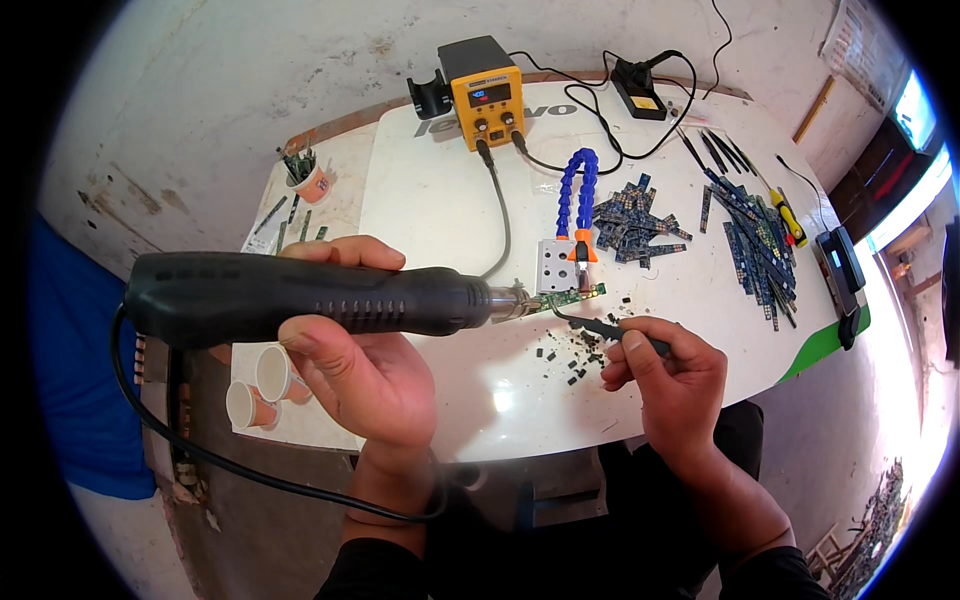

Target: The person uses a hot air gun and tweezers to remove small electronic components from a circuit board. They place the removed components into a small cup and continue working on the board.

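My left hand (pixel 375 385) is wrapped round a black hot air gun (pixel 300 298), whose metal nozzle (pixel 508 302) points right at a narrow green circuit board (pixel 578 296). A clip on a blue jointed flexible arm (pixel 587 190) grips that board beside a metal block with holes (pixel 553 266). Between the thumb and fingers of my right hand (pixel 675 375) is a pair of dark tweezers (pixel 605 328), their bent tip at the board's lower edge. Whether the tip touches a part I cannot tell. Small black components (pixel 575 360) lie scattered on the white table below.
A yellow and black rework station (pixel 482 95) stands at the back, beside a soldering iron stand (pixel 640 92). Piles of circuit strips (pixel 640 225) and more strips (pixel 762 250) lie right, near a yellow-handled tool (pixel 788 218). Paper cups (pixel 280 375) sit front left; another cup (pixel 310 182) holds strips.
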`<state>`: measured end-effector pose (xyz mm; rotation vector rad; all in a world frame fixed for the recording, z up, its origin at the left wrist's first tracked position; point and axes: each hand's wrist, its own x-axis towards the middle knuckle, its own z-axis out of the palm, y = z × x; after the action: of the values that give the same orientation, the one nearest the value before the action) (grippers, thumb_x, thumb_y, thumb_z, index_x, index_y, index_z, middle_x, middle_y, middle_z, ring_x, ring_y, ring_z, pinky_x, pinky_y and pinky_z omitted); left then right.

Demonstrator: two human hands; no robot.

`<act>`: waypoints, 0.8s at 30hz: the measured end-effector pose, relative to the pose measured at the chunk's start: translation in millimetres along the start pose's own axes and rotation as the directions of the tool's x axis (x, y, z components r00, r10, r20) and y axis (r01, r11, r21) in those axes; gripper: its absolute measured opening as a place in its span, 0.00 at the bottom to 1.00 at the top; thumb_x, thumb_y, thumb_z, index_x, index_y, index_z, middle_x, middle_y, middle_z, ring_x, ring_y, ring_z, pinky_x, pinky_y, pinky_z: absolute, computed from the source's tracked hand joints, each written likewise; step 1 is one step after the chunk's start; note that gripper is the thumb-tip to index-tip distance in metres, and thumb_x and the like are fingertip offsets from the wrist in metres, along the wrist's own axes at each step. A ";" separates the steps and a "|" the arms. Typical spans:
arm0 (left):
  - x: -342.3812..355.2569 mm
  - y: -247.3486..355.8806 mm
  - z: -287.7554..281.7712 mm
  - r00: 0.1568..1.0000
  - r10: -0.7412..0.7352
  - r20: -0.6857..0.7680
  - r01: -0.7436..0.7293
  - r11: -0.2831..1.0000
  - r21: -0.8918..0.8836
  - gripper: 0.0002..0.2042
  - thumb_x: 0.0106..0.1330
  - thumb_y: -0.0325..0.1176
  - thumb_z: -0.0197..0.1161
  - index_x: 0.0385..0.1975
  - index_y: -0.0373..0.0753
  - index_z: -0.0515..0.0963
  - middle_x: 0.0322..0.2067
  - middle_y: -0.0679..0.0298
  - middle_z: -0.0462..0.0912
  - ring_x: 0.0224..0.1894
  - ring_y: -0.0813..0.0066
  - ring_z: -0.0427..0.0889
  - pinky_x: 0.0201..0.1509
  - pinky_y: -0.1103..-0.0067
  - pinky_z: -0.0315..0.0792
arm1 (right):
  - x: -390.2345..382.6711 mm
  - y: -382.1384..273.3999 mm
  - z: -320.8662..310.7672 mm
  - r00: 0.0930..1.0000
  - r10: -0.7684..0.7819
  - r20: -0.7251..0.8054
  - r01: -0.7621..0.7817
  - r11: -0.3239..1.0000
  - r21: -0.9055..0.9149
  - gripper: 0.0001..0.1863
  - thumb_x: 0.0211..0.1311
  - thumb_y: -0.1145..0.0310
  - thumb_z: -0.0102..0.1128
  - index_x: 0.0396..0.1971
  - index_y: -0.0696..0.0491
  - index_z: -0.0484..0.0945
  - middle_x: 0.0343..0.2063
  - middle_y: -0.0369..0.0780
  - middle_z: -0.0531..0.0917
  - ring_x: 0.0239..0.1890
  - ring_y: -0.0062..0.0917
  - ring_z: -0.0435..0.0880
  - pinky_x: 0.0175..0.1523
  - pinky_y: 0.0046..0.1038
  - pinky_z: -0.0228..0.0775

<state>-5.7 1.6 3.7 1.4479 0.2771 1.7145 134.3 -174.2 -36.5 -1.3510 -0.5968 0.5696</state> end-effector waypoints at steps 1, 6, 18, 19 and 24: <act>-0.1 -0.2 -0.3 1.000 0.001 0.003 -0.001 1.000 0.000 0.29 0.82 0.59 0.38 0.56 0.33 0.67 0.39 0.54 0.78 0.39 0.73 0.76 0.47 0.80 0.71 | 0.4 0.8 -0.2 1.000 0.009 0.002 -0.009 1.000 0.006 0.10 0.71 0.77 0.61 0.47 0.67 0.82 0.32 0.46 0.87 0.31 0.25 0.89 0.37 0.26 0.85; -0.1 0.1 -0.4 1.000 -0.001 0.002 0.001 1.000 -0.002 0.29 0.82 0.59 0.38 0.56 0.34 0.67 0.39 0.54 0.79 0.39 0.73 0.76 0.47 0.80 0.70 | 0.7 2.0 0.2 1.000 0.009 0.010 -0.009 1.000 0.021 0.10 0.71 0.77 0.61 0.47 0.66 0.82 0.32 0.46 0.87 0.30 0.25 0.89 0.36 0.25 0.85; 0.4 1.2 -3.8 1.000 -0.025 -0.003 0.025 0.999 0.032 0.32 0.79 0.61 0.43 0.55 0.31 0.64 0.41 0.51 0.78 0.43 0.70 0.76 0.50 0.78 0.73 | -1.3 0.3 -0.3 1.000 0.007 0.029 -0.008 1.000 0.028 0.10 0.73 0.77 0.58 0.48 0.66 0.82 0.31 0.45 0.88 0.30 0.25 0.89 0.37 0.25 0.85; 0.3 1.3 -3.0 1.000 -0.026 -0.003 0.026 0.999 0.031 0.32 0.79 0.61 0.43 0.55 0.31 0.64 0.41 0.51 0.78 0.43 0.70 0.76 0.50 0.78 0.73 | -1.1 0.9 -0.8 0.999 0.010 0.030 -0.011 1.000 0.028 0.10 0.74 0.77 0.57 0.49 0.66 0.81 0.31 0.45 0.88 0.30 0.25 0.89 0.37 0.25 0.85; 0.2 1.2 -3.5 1.000 -0.029 0.013 0.028 0.999 0.024 0.32 0.79 0.62 0.43 0.55 0.31 0.64 0.41 0.51 0.78 0.42 0.70 0.76 0.50 0.79 0.72 | -1.0 1.7 -0.8 0.999 0.008 0.040 -0.009 1.000 0.027 0.10 0.74 0.77 0.57 0.49 0.66 0.81 0.31 0.45 0.88 0.30 0.26 0.90 0.38 0.25 0.85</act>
<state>-9.3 2.2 3.5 1.4653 0.3107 1.6836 134.1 -175.2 -38.3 -1.3198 -0.6148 0.6107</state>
